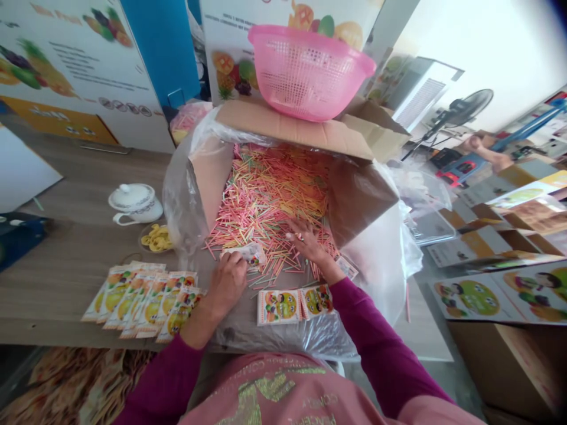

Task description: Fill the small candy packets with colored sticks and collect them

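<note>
Thin pink, yellow and green sticks [270, 189] fill a cardboard box [363, 195] that lies open toward me and spill out at its front. My left hand [230, 277] is closed on a small printed packet [248, 254] at the pile's front left edge. Against the sticks on the right rests my right hand [305, 239], fingers spread. Two short stacks of printed packets [279, 307] lie on the plastic sheet between my forearms. Another small packet [346, 267] is partly under my right wrist.
Filled-looking packets [146, 301] fan out at the left, near a white lidded pot [136, 203] and a dish of yellow pieces [156, 238]. A pink basket [310, 71] sits above the box. Cartons [500, 354] stand at the right; a person's arm [487, 154] shows behind.
</note>
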{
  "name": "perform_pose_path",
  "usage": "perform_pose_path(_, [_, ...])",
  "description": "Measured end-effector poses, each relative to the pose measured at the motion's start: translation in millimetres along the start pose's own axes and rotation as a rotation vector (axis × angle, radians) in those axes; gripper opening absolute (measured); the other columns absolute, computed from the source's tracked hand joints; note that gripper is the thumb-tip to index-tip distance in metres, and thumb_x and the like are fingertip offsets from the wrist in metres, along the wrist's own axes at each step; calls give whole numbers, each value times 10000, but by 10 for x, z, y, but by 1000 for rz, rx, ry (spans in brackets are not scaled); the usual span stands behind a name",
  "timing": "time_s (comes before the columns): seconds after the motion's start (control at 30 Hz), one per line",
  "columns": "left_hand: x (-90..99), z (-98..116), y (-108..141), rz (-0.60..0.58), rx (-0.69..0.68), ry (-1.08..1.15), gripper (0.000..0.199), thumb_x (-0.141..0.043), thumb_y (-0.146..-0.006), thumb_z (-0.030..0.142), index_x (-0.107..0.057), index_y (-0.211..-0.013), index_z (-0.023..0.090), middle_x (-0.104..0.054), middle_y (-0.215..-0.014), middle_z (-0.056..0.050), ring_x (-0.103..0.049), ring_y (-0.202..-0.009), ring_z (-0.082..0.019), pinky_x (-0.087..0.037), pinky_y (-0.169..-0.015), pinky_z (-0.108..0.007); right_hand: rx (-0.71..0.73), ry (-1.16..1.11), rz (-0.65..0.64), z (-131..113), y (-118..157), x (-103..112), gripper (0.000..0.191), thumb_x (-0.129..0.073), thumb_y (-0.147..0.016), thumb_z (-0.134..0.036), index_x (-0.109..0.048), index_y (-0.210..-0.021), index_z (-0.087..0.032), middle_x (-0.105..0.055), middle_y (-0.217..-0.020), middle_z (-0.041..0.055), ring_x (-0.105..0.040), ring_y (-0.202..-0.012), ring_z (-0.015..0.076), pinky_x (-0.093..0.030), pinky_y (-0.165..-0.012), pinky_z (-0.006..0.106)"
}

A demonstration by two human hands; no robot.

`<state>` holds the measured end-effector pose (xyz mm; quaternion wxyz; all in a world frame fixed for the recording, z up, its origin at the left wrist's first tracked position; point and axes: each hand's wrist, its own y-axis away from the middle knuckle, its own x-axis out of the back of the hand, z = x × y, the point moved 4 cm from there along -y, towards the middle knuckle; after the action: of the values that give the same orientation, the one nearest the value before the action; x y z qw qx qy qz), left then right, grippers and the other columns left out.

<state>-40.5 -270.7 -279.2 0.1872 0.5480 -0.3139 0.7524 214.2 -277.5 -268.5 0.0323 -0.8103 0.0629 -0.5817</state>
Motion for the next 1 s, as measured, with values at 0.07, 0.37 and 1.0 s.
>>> perform_pose_path(0.07, [-15,5,21,-6,-7,-2,239,-529,-912,81,-720,-815,187,-703,-994,-124,-615,-1010,-288,-507,-906,-421,22,-177,49,-46,59,135,524,-287,-1121,-443,-502,-1566,-271,-577,-1527,96,-478,-1461,224,-398,-1225,453])
perform_pose_path(0.37, [64,-241,-52,283,61,221,231,-554,-888,119,-736,-777,207,-715,-850,-65,-638,-901,-227,-527,-853,-358,76,-841,34,-457,115,296,776,-54,-1077,-625,-690,-1372,-290,-639,-1483,54,-542,-1420,232,-468,-1147,427])
perform_pose_path(1.0, [72,-244,-152,292,223,481,108,-724,-835,219,-740,-730,195,-714,-766,-37,-625,-738,-181,-480,-728,-302,-145,-530,228,144,-2,377,667,-233,-1075,-620,-582,-1509,-252,-475,-1636,91,-361,-1565,270,-262,-1298,522])
